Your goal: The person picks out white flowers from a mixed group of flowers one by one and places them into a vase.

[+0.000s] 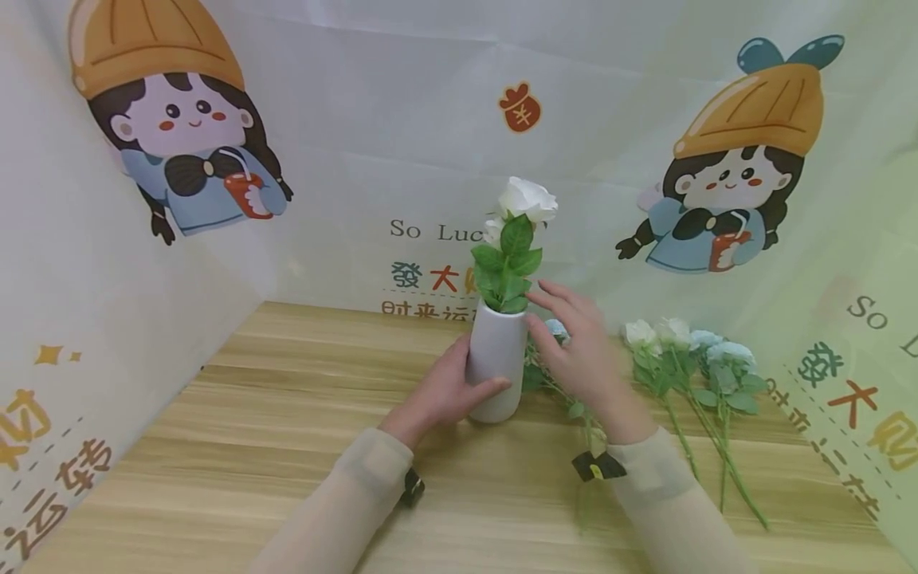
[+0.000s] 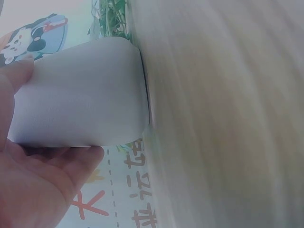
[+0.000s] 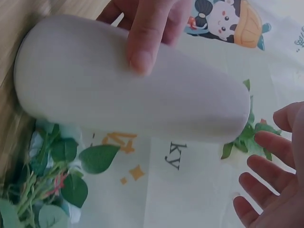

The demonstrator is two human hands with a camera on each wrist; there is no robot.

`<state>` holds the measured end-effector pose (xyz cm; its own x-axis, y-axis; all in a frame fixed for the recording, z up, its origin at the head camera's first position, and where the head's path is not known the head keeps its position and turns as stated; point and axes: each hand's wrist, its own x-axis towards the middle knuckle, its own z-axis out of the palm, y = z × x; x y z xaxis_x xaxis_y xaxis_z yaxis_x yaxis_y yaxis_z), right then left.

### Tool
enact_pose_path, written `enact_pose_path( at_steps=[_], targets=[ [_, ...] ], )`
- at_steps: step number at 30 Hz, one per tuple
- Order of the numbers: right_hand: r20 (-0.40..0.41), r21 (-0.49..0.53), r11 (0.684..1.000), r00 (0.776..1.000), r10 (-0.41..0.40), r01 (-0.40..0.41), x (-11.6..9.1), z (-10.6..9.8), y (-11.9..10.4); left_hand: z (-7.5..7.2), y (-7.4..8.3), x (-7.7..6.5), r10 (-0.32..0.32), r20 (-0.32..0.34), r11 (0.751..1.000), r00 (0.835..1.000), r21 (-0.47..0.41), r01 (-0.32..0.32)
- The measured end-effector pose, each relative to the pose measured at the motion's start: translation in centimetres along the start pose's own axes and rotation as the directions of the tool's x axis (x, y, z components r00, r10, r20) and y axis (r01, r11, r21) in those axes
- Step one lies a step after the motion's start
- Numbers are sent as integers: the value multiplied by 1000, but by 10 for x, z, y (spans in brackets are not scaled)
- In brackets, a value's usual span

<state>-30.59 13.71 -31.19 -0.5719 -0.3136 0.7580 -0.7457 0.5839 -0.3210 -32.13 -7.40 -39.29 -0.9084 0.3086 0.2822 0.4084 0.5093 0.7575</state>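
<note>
A white vase [image 1: 495, 351] stands on the wooden table, with white roses [image 1: 529, 199] and green leaves [image 1: 505, 267] rising out of its mouth. My left hand [image 1: 450, 387] grips the vase low on its left side; in the right wrist view its thumb [image 3: 142, 57] presses along the smooth wall. Beside the rim on the right is my right hand [image 1: 584, 347], fingers spread and holding nothing. The right wrist view shows those fingers [image 3: 268, 175] loosely extended near the leaves at the vase mouth.
Several loose stems with white roses [image 1: 641, 336] and pale blue blooms [image 1: 731, 359] lie on the table [image 1: 287, 399] to the right. Another blue flower [image 1: 555, 328] lies partly behind my right hand. A printed cloth backdrop [image 1: 380, 119] encloses the table's back and sides.
</note>
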Motion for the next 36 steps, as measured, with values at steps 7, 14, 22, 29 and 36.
enact_pose_path(
  at_steps=[7, 14, 22, 29, 36],
  targets=[
    [-15, -37, 997, 998, 63, -64, -10, -18, 21, 1, 2, -1, -10, 5, 1000, 1000, -24, 10],
    [6, -77, 988, 991, 133, -132, -20, -26, 49, 0, 1, -3, -21, 5, 999, 1000, -23, 22],
    [64, -212, 918, 933, 355, -335, -38, -41, 81, 1, 2, -5, -47, 9, 999, 999, -1, 47],
    [121, -371, 786, 813, 569, -495, -55, -53, 113, 2, 3, -4, -41, 11, 999, 999, -1, 41],
    [270, -594, 608, 581, 768, -527, -68, -62, 128, 2, 3, -3, -45, 7, 999, 999, 0, 45]
  ],
)
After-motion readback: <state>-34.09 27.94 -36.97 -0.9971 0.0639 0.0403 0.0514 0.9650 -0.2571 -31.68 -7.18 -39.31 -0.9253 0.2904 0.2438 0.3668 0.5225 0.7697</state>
